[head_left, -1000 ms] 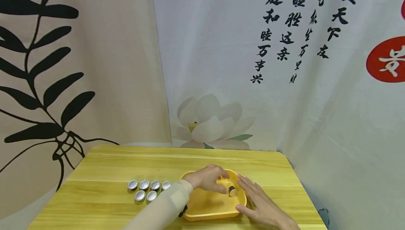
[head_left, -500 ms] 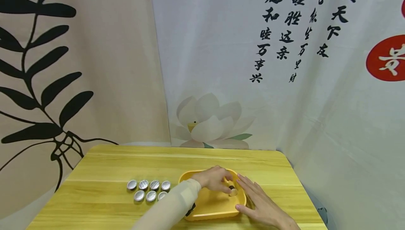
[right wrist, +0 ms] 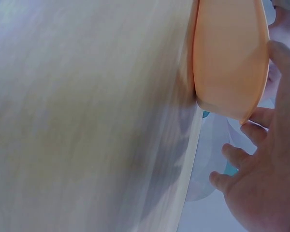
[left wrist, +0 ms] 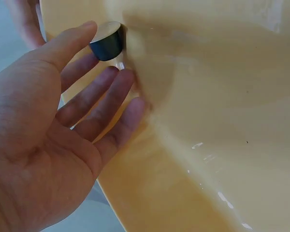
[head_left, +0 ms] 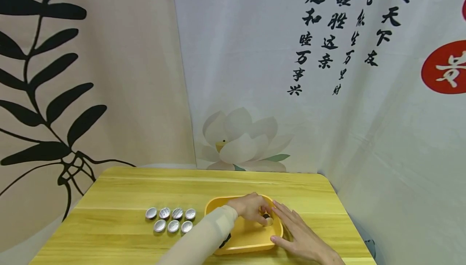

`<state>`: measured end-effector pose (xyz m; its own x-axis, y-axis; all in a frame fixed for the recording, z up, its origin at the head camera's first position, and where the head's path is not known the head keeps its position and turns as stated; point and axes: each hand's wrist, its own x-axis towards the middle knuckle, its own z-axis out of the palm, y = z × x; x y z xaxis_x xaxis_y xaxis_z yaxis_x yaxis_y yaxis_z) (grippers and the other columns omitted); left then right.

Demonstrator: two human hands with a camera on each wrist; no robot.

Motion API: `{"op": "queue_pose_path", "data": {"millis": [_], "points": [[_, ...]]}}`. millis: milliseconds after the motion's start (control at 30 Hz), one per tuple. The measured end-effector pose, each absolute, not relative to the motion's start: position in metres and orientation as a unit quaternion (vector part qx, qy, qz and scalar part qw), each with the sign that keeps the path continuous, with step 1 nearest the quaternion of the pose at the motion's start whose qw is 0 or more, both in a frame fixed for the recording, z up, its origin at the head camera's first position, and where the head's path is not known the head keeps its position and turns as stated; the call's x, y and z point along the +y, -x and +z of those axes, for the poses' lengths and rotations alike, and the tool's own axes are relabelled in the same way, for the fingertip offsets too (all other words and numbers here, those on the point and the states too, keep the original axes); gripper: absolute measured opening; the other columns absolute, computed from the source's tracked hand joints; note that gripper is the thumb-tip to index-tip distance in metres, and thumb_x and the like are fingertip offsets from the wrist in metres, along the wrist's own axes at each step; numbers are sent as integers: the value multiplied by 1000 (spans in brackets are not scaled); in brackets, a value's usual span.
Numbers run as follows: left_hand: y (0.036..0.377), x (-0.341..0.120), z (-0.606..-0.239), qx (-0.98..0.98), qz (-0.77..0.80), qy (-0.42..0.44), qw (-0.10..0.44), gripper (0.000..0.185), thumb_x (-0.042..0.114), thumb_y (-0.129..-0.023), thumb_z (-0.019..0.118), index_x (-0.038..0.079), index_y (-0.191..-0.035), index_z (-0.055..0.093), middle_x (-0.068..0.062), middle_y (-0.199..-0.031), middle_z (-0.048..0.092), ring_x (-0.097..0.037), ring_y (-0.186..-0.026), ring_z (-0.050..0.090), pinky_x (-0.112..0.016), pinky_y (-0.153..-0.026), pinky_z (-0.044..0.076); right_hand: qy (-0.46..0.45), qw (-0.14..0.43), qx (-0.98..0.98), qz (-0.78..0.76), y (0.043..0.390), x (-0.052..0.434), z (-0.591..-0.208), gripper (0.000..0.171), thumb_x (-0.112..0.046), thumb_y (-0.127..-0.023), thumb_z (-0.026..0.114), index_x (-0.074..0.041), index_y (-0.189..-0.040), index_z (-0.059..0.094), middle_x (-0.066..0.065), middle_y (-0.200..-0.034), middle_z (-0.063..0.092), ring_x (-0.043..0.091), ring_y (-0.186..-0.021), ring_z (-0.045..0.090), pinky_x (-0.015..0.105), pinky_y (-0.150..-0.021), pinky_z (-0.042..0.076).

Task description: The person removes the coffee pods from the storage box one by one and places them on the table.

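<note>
- The wooden table [head_left: 127,192] fills the lower part of the head view, with printed fabric backdrops [head_left: 327,115] hanging behind it from 9 o'clock round to 3 o'clock.
- The yellow tray [head_left: 251,238] sits on the table's near-right part; its outer wall also shows in the right wrist view [right wrist: 229,58], resting on the wood.
- The right hand [head_left: 298,236] lies at the tray's 3 o'clock edge, fingers straight and spread apart, holding nothing; its thumb touches the tray's near-right corner, and the wrist view shows the fingertips [right wrist: 253,130] at the rim.
- The left hand [head_left: 251,208] reaches into the tray at about its 1 o'clock area, sleeve crossing the tray's near-left corner. In the left wrist view its fingers [left wrist: 94,104] are loosely apart, not clamped on anything.
- Seven silver caps [head_left: 171,219] stand in two rows at the tray's 9 o'clock, well apart from both hands.
- The small dark cap [left wrist: 108,43] lies inside the tray against its wall, at 1 o'clock of the tray's middle, just beside the left thumb tip; whether the thumb touches it I cannot tell. In the head view [head_left: 267,217] it peeks out between the two hands.
</note>
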<state>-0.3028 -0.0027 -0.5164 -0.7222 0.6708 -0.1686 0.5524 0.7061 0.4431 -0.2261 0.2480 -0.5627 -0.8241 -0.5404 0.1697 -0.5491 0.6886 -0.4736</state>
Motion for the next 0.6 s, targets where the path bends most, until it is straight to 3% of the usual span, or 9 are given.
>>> {"op": "queue_pose_path", "data": {"millis": [233,600], "points": [[304,3,-522,905,183,-349,164,20,29,-102,87,24,-121,87,15,-95,73,2,-81,59,-17,-75,55,-305,40,-920,242,225,247,-564,86,-56,-107,74,-19,-177,40,5,-185,37,45,-166,43,78,-126,38],[303,0,-520,912,172,-337,160,16,22,-99,91,21,-114,86,13,-102,78,4,-87,62,-16,-81,58,-315,58,-918,232,225,249,-566,84,-54,-107,75,-18,-175,43,3,-185,39,44,-164,45,77,-124,40]]}}
